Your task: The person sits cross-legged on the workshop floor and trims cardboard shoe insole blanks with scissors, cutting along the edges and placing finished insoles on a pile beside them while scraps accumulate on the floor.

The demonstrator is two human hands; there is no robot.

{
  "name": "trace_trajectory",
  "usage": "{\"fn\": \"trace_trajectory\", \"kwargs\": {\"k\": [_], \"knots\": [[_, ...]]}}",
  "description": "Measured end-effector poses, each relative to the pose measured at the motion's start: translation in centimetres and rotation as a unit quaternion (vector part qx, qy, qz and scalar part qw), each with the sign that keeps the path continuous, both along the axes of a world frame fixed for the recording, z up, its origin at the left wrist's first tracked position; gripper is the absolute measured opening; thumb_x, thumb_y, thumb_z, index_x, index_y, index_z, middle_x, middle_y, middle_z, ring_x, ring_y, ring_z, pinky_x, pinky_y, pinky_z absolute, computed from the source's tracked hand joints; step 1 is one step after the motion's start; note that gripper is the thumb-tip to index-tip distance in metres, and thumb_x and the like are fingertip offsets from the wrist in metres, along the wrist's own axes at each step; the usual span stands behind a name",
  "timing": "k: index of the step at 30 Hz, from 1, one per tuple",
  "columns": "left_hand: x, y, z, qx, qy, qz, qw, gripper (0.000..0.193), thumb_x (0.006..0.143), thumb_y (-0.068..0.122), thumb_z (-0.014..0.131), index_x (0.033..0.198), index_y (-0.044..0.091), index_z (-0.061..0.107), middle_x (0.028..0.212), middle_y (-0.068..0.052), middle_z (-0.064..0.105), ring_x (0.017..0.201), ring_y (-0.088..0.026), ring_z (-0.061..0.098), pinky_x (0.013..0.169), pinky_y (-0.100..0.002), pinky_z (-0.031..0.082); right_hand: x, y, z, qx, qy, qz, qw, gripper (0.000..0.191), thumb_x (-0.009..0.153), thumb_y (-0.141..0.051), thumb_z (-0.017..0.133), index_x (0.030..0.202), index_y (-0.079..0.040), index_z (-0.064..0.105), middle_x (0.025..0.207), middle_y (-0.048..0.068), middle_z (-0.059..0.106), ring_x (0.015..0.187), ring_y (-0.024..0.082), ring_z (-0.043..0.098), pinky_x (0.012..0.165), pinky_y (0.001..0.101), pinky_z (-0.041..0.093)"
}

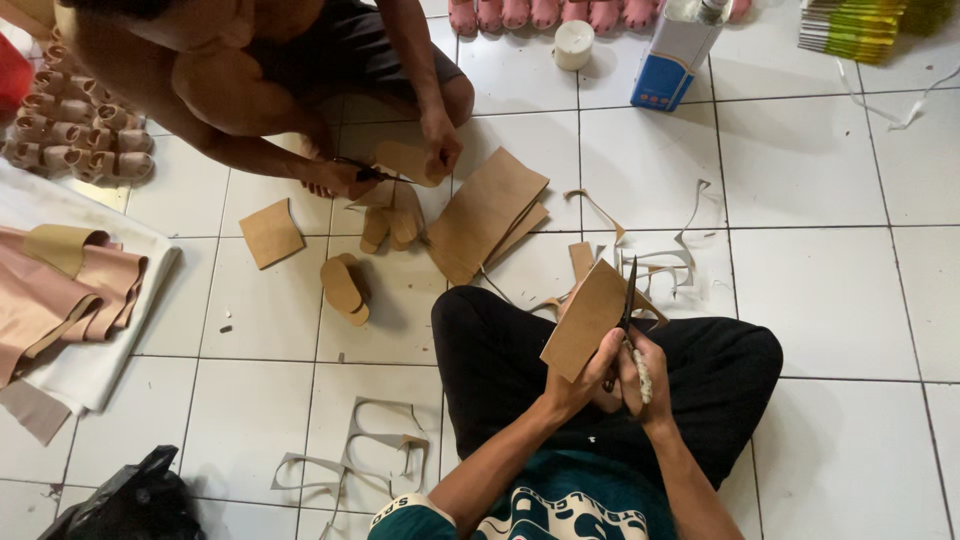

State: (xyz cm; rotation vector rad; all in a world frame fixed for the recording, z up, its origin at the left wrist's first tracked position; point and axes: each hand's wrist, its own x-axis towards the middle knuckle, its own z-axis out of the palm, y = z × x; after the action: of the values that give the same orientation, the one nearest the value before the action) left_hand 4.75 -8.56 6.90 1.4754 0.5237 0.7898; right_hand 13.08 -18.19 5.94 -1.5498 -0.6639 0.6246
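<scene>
Tan sheet (583, 318) above my lap, left hand (577, 383) clamped on lower edge. Right hand (640, 372) closed around scissors (627, 300), blades biting top edge. I judge cut barely begun; offcuts (665, 262) beyond, co-worker's hands (440, 150) trimming opposite.

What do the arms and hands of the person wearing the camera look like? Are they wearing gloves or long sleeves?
No gloves and no long sleeves. The left hand and the right hand are both bare, and so are the forearms. I can see no rings, watch or bracelets. The only clothing near the arms is a dark teal shirt with a cream pattern; its short sleeve ends in a cream cuff at the left upper arm.
</scene>
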Motion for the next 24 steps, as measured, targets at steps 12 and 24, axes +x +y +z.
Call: {"fn": "trace_trajectory", "kwargs": {"k": [12,24], "knots": [[-0.2,-0.1,-0.4,0.046,-0.008,-0.025,0.999,0.012,0.101,0.01,0.069,0.101,-0.001,0.07,0.083,-0.006,0.07,0.07,-0.014,0.066,0.06,-0.028,0.052,0.1,-0.1,-0.1,-0.018,-0.032,-0.009,0.999,0.031,0.099,-0.027,0.048,0.102,0.0,0.064,0.065,0.004,0.062,0.053,0.011,0.058,0.05,0.027,0.047],[-0.3,-0.4,-0.2,0.067,-0.01,-0.019,0.998,0.014,0.101,0.013,0.071,0.103,-0.001,0.069,0.084,-0.007,0.07,0.07,-0.016,0.067,0.06,-0.03,0.053,0.4,-1.0,-1.8,-0.032,0.0,-0.009,0.999,0.031,0.1,-0.025,0.047,0.1,0.0,0.064,0.064,0.005,0.063,0.052,0.012,0.059,0.05,0.0278,0.048]]}}
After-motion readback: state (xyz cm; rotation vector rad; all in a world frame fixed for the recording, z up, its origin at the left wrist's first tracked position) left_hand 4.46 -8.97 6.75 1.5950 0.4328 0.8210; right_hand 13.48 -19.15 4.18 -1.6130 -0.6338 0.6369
